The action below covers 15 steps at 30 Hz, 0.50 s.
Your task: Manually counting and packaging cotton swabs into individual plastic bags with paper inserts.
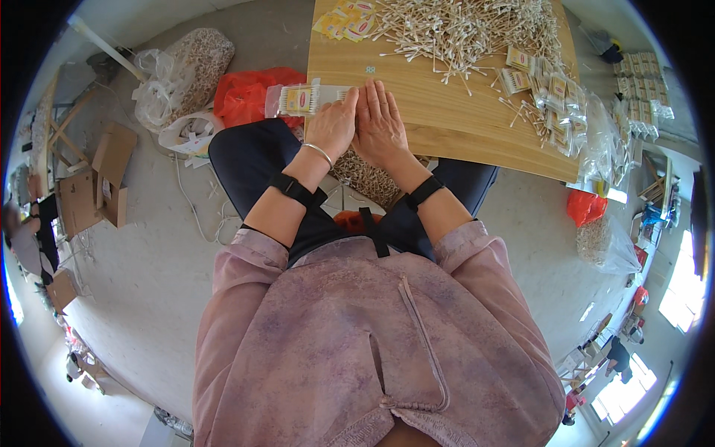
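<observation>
My left hand (333, 128) and my right hand (381, 123) meet side by side at the near left edge of the wooden table (447, 123). The right hand's fingers are stretched out and lie together, pointing away from me. Most of the left hand's fingers are tucked out of sight against the right hand. Left of my left hand lies a clear packet of cotton swabs (299, 100) with a yellow card. A pale plastic piece (330, 91) shows just beyond the left hand, mostly covered by it. Whatever may be between the palms is hidden.
Loose cotton swabs (465, 33) are heaped at the table's far side, beside yellow cards (346, 20). Filled packets (558, 100) pile up at the right edge. On the left floor are a red bag (257, 91), a swab-filled clear bag (199, 63) and a cardboard box (113, 175).
</observation>
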{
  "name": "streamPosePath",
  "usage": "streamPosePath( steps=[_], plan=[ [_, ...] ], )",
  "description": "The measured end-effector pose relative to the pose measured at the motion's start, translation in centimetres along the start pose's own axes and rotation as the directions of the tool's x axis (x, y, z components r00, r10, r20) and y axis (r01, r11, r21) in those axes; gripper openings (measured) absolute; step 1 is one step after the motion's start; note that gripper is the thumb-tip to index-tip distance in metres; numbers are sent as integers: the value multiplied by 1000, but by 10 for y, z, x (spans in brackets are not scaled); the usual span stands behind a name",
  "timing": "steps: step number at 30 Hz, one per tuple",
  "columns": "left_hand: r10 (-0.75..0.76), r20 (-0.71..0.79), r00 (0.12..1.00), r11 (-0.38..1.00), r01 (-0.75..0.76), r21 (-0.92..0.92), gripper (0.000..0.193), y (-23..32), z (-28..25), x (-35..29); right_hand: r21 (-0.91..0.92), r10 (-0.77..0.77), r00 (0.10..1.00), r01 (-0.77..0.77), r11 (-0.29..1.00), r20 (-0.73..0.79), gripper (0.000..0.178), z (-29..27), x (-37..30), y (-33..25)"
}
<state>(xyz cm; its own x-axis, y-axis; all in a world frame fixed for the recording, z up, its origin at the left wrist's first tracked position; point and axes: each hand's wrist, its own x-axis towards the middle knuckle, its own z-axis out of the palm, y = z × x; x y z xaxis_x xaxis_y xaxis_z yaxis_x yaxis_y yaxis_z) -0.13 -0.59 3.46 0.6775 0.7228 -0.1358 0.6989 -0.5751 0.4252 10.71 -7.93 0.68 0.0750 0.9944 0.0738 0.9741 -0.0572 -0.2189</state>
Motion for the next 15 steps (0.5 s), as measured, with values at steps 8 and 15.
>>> streamPosePath(
  steps=[8,15],
  plan=[
    [-35,-348,937,937,-90,-337,42,0,8,-13,-5,18,999,-18,1000,-28,70,3,0,0],
    [-176,-446,877,612,-258,-747,47,0,33,-12,25,42,999,-42,999,-15,74,3,1,-5]
  ],
)
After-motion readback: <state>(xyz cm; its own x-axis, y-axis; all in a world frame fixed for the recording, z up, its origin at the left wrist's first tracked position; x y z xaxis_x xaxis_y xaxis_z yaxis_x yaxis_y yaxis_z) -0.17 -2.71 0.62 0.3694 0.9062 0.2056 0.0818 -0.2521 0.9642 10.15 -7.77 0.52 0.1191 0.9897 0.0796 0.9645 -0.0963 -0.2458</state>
